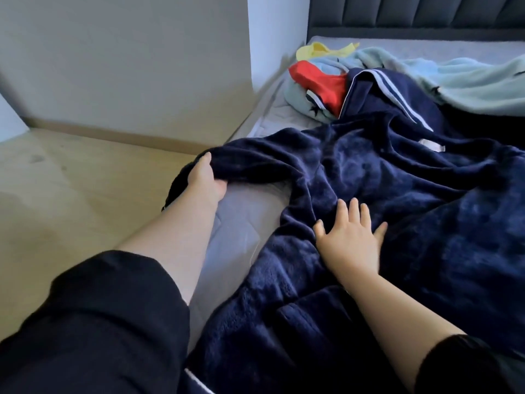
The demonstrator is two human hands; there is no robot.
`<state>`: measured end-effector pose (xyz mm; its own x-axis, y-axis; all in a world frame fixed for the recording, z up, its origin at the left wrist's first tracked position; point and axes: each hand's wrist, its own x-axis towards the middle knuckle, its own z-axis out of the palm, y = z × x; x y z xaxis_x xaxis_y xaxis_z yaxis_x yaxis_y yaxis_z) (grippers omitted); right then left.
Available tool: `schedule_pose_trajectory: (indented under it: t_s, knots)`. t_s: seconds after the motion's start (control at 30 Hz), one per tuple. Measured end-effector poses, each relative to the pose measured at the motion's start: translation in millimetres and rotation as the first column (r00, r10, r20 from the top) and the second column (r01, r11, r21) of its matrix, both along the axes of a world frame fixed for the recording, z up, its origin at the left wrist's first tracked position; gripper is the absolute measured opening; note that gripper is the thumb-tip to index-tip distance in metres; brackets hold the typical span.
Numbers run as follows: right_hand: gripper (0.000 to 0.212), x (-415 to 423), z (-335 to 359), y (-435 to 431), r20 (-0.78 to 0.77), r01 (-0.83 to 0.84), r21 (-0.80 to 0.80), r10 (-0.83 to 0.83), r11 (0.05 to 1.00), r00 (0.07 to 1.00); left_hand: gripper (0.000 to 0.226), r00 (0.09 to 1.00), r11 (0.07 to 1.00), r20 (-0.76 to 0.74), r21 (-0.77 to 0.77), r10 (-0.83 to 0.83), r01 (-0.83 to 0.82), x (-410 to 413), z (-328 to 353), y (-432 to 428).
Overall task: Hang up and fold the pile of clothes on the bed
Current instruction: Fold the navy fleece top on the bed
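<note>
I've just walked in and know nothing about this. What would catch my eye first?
A big navy fleece robe sprawls over most of the bed. The left hand grips a fold of it at the bed's left edge, while the right hand lies flat on its middle. Farther back, near the headboard, a red garment and a yellow garment stand out brightly against pale blue fabric.

Rumpled across the near bed [241,223]: navy fleece robe [369,194], white-striped collar toward the far end, one sleeve stretched left to the mattress edge. Far left, a crumpled heap touches the collar: pale blue garment [468,83], red garment [312,78], yellow garment [312,51].
</note>
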<state>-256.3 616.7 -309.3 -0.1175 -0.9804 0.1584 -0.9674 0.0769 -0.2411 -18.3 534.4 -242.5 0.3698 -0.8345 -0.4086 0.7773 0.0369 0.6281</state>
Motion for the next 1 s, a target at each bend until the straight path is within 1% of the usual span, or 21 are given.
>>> schedule_pose_trajectory:
  t_s: [0.03,0.07,0.1,0.13,0.17,0.2,0.23,0.33,0.37,0.4,0.43,0.47,0.5,0.53,0.6,0.67,0.77,0.83,0.9,0.93,1.0]
  knots:
    - [0.070,0,0,-1,0.002,0.004,-0.001,-0.004,1.000,1.000,0.037,0.991,0.997,0.129,0.057,0.039,-0.047,6,6,-6]
    - [0.070,0,-1,-3,0.008,0.010,0.000,-0.010,1.000,1.000,0.039,0.947,0.989,0.321,0.130,0.028,-0.074,9,13,-11]
    - [0.070,0,-1,-4,0.018,0.013,0.002,-0.013,1.000,1.000,0.040,0.845,0.973,0.534,0.204,-0.017,-0.110,8,21,-15]
    - [0.070,1,-2,-5,0.028,0.010,0.009,-0.010,1.000,1.000,0.040,0.680,0.959,0.731,0.228,-0.053,-0.170,5,28,-16]
    - [0.070,0,-1,-5,0.044,0.005,0.016,-0.006,1.000,0.999,0.039,0.470,0.964,0.881,0.171,-0.057,-0.205,-1,36,-14]
    - [0.070,0,-1,-5,0.077,0.000,0.021,-0.002,1.000,0.997,0.039,0.263,0.981,0.964,0.074,-0.024,-0.181,-10,42,-9]
    - [0.070,-1,1,-6,0.127,-0.007,0.034,0.003,0.999,0.992,0.039,0.098,0.993,0.995,-0.009,0.020,-0.114,-23,47,0]
    - [0.062,-10,17,-10,0.377,-0.056,0.125,0.005,0.991,0.926,0.029,-0.325,0.991,0.940,-0.064,0.099,0.117,-72,58,25]
    - [0.053,-18,29,-11,0.558,-0.073,0.157,-0.028,0.985,0.829,0.022,-0.460,0.975,0.876,-0.052,0.148,0.214,-90,62,36]
    - [0.043,-31,45,-9,0.787,-0.080,0.181,-0.096,0.980,0.609,0.015,-0.573,0.940,0.781,-0.052,0.249,0.338,-108,66,47]
    - [0.035,-51,61,-4,0.943,-0.104,0.207,-0.170,0.973,0.285,0.015,-0.624,0.876,0.679,-0.060,0.388,0.479,-124,66,56]
    - [0.034,-76,75,2,0.972,-0.139,0.230,-0.235,0.963,-0.021,0.022,-0.641,0.796,0.567,-0.043,0.518,0.604,-137,59,64]
    - [0.035,-103,88,10,0.944,-0.123,0.223,-0.246,0.967,-0.220,0.032,-0.668,0.739,0.457,0.034,0.587,0.673,-151,48,74]
    - [0.036,-132,96,19,0.927,-0.085,0.207,-0.223,0.975,-0.302,0.043,-0.722,0.719,0.368,0.174,0.586,0.673,-163,35,84]
    - [0.036,-183,103,39,0.908,-0.026,0.190,-0.185,0.982,-0.375,0.057,-0.812,0.708,0.275,0.396,0.515,0.584,-179,2,100]
    - [0.045,-217,97,57,0.893,0.043,0.222,-0.185,0.974,-0.411,0.060,-0.863,0.676,0.342,0.537,0.372,0.505,-192,-19,115]
    - [0.062,-234,82,73,0.859,0.066,0.236,-0.176,0.969,-0.481,0.059,-0.858,0.693,0.460,0.542,0.229,0.475,-199,-23,122]
    - [0.063,-230,80,78,0.834,0.056,0.192,-0.133,0.980,-0.535,0.059,-0.839,0.723,0.521,0.520,0.155,0.456,-197,-22,123]
    - [0.056,-229,81,80,0.803,0.046,0.142,-0.088,0.989,-0.589,0.059,-0.752,0.765,0.656,0.448,0.071,0.463,-197,-24,134]
    - [0.051,-230,83,81,0.796,0.048,0.115,-0.063,0.992,-0.602,0.057,-0.654,0.805,0.755,0.358,0.048,0.472,-197,-27,143]
    - [0.038,-237,86,86,0.762,0.056,0.040,0.006,0.998,-0.648,0.049,-0.426,0.896,0.899,0.105,0.100,0.432,-198,-36,158]
